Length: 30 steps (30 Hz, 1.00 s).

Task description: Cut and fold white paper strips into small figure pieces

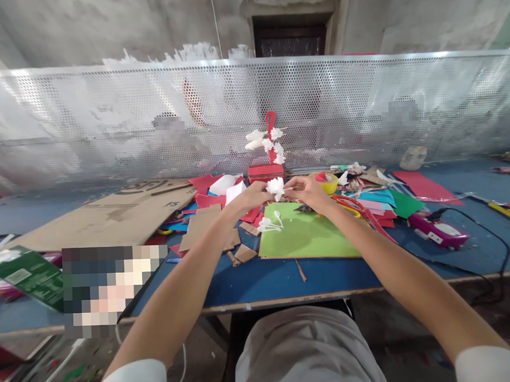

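Both my arms reach out over a blue table (283,279). My left hand (250,195) and my right hand (307,190) meet above a green paper sheet (307,236), and their fingers are pinched on a small white paper flower (275,186) held between them. More small white paper pieces (269,224) lie on the green sheet just below. Behind the hands stands a red paper stem with white flowers (270,140) on a red box base (265,172).
A large cardboard sheet (101,218) lies at left, with brown cardboard scraps (206,226) beside it. Coloured paper scraps (381,200), red-handled scissors (360,209), a yellow tape roll (328,183) and a pink glue gun (438,232) with a black cord lie at right. A perforated metal screen (110,118) backs the table.
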### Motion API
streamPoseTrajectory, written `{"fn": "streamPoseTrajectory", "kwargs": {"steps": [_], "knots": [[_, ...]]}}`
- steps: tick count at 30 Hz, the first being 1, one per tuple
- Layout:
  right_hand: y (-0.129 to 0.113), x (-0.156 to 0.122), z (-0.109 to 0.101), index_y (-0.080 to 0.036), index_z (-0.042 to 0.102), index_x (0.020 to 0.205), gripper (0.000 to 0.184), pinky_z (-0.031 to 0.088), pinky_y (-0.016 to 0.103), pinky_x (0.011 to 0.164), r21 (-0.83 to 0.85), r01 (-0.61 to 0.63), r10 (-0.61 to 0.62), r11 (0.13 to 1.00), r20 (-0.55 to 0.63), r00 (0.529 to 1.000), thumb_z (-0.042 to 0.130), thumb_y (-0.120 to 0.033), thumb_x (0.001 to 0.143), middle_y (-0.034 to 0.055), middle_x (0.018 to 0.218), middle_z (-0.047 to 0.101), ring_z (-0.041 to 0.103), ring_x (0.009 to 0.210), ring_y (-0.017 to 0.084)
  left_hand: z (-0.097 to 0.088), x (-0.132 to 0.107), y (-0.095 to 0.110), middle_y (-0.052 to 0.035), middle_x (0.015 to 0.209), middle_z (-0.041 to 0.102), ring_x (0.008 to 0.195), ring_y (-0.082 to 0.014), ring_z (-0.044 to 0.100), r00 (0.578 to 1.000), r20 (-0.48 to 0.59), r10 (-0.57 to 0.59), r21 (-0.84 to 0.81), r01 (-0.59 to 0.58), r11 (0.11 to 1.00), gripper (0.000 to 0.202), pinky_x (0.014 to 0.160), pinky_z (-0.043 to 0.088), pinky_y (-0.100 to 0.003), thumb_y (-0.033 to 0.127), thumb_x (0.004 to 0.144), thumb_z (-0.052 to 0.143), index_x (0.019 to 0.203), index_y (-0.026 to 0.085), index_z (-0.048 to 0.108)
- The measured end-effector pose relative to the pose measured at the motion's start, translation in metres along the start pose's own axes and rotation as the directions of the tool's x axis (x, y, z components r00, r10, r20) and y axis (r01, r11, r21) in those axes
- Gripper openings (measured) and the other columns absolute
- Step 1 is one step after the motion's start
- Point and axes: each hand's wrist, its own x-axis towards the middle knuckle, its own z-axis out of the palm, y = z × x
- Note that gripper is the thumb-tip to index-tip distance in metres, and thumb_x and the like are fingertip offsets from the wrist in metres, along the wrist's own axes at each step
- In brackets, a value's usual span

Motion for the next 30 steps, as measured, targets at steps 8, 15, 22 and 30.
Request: {"fn": "streamPoseTrajectory", "kwargs": {"steps": [8, 15, 22, 30], "knots": [[0.004, 0.002, -0.006, -0.021, 0.066, 0.084, 0.023, 0.054, 0.029, 0.075, 0.242, 0.022, -0.022, 0.970, 0.001, 1.000, 0.079, -0.030, 0.068, 0.0008, 0.081, 0.068, 0.064, 0.070, 0.013, -0.001, -0.006, 0.005, -0.0066, 0.083, 0.065, 0.070, -0.0122, 0.057, 0.981, 0.126, 0.147, -0.167, -0.125, 0.978, 0.023, 0.066, 0.045, -0.026, 0.030, 0.074, 0.067, 0.091, 0.014, 0.067], [0.007, 0.000, -0.019, -0.023, 0.063, 0.092, 0.036, 0.053, 0.024, 0.067, 0.449, -0.025, 0.016, 0.893, 0.024, 1.000, 0.080, -0.020, 0.061, -0.0010, 0.081, 0.067, 0.061, 0.070, 0.012, 0.002, -0.011, 0.010, -0.0085, 0.103, 0.062, 0.089, -0.0159, 0.061, 0.884, 0.169, 0.436, -0.288, -0.379, 0.880, 0.034, 0.081, 0.050, -0.031, 0.028, 0.079, 0.068, 0.111, 0.018, 0.059], [0.006, -0.003, -0.016, -0.022, 0.064, 0.090, 0.036, 0.055, 0.025, 0.067, 0.469, -0.089, 0.071, 0.878, 0.057, 0.996, 0.081, -0.020, 0.059, 0.0000, 0.083, 0.068, 0.063, 0.068, 0.013, 0.011, -0.013, 0.011, -0.0110, 0.131, 0.047, 0.101, -0.0198, 0.059, 0.804, 0.056, 0.592, -0.151, -0.579, 0.801, 0.069, 0.084, 0.053, -0.035, 0.029, 0.079, 0.070, 0.139, 0.029, 0.036], [-0.006, -0.004, -0.010, -0.021, 0.066, 0.079, 0.023, 0.055, 0.025, 0.068, 0.387, -0.154, 0.121, 0.909, 0.109, 0.987, 0.082, -0.029, 0.064, -0.0009, 0.075, 0.067, 0.063, 0.066, 0.012, 0.021, -0.016, 0.019, -0.0124, 0.146, 0.040, 0.131, -0.0292, 0.041, 0.821, -0.015, 0.570, 0.330, -0.534, 0.778, 0.074, 0.108, 0.035, -0.047, 0.029, 0.078, 0.069, 0.143, 0.026, 0.034]]}}
